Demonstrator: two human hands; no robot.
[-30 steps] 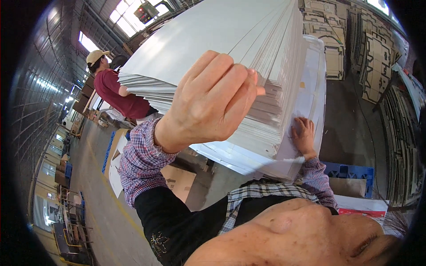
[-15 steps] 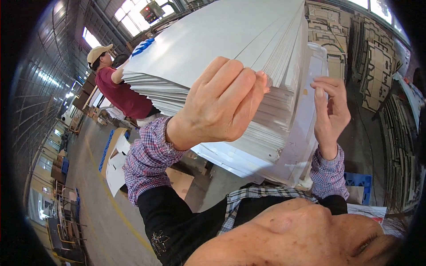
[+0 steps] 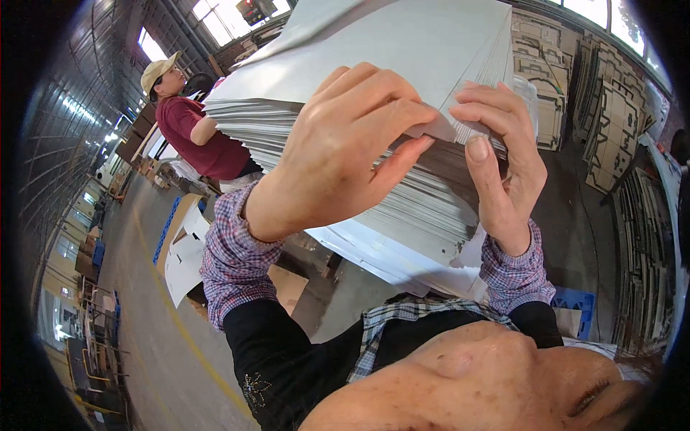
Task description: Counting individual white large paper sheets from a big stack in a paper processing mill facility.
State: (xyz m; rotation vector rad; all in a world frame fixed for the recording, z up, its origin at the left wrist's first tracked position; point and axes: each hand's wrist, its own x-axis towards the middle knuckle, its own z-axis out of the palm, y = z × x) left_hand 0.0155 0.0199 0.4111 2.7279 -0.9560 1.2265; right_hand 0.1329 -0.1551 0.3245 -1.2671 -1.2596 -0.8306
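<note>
A tall stack of large white paperboard sheets [image 3: 402, 50] stands in front of me, its grey-white edges fanned toward my hands. My left hand [image 3: 338, 144] is at the near edge of the upper sheets, with thumb and forefinger round a lifted corner and the other fingers curled above. Close by on the right, my right hand [image 3: 507, 161] has its fingers over the fanned edges and its thumb below, closed loosely round the sheets near their corner. Under the lifted sheets lies the lower part of the stack [image 3: 410, 205], with uneven layers. The far ends of both hands' grips are partly hidden.
A co-worker in a dark red shirt and cap [image 3: 198, 136] stands at the stack's far left. Cut brown boards [image 3: 614, 136] lean at the right. A blue pallet [image 3: 586, 309] lies right of me. Cut white board [image 3: 185, 258] lies at left, beside the floor's yellow line [image 3: 183, 327].
My right hand has moved left and up onto the fanned sheet edges. My left hand has loosened from a tight fist, its fingers spreading a little. The co-worker's arm has come down.
</note>
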